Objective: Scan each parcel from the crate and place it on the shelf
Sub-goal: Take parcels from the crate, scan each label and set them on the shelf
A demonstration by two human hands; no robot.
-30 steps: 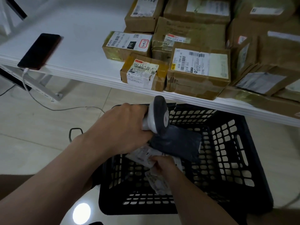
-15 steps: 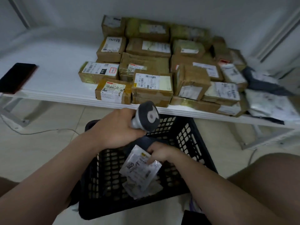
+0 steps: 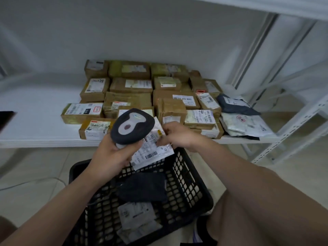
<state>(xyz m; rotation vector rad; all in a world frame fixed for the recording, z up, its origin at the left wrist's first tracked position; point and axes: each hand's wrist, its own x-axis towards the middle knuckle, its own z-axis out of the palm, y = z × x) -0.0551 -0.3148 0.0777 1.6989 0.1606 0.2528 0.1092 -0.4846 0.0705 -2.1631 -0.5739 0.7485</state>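
Through the head camera, your left hand [image 3: 113, 155] is curled tight round the handle of the scanner [image 3: 132, 126], whose dark head tips up, while your right hand [image 3: 177, 135] pinches the upper edge of a white parcel [image 3: 152, 153]. You hold the parcel just beside the scanner, above the far rim of the black crate [image 3: 188, 183]. A dark bag [image 3: 142, 187] and a white bag [image 3: 136, 215] lie in the crate, and on the white shelf [image 3: 35, 125] behind it brown boxes [image 3: 129, 102] sit packed together, with soft bags [image 3: 243, 125] at their right end.
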